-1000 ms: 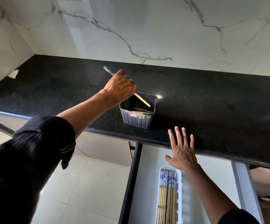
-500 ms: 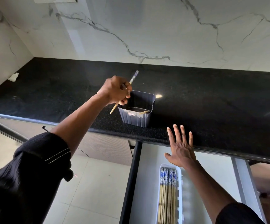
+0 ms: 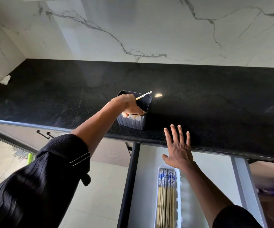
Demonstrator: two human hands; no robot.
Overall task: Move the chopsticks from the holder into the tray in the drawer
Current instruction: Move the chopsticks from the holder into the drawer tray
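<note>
A grey ribbed holder (image 3: pixel 137 123) stands near the front edge of the black counter (image 3: pixel 215 102). My left hand (image 3: pixel 128 104) is over the holder's mouth, shut on a bamboo chopstick (image 3: pixel 144 95) whose blue-patterned end points up and right. Another chopstick tip (image 3: pixel 136 115) shows at the holder's rim under my fingers. My right hand (image 3: pixel 179 150) hovers open, fingers spread, over the counter's front edge above the drawer. In the open drawer (image 3: pixel 142 186), a white tray (image 3: pixel 178 181) holds several chopsticks (image 3: pixel 166 191) laid lengthwise, patterned ends toward the counter.
A marble wall (image 3: pixel 149 30) backs the counter. A crumpled white scrap (image 3: pixel 5 79) lies at the counter's far left. Cabinet handles (image 3: pixel 44 134) and a tiled floor (image 3: pixel 4 162) are at the left. The drawer's right rail (image 3: pixel 246 186) runs along its side.
My left hand has swung the chopstick around, its patterned end going from up-left to up-right, and lowered onto the holder's mouth. My right hand has stayed open by the counter edge.
</note>
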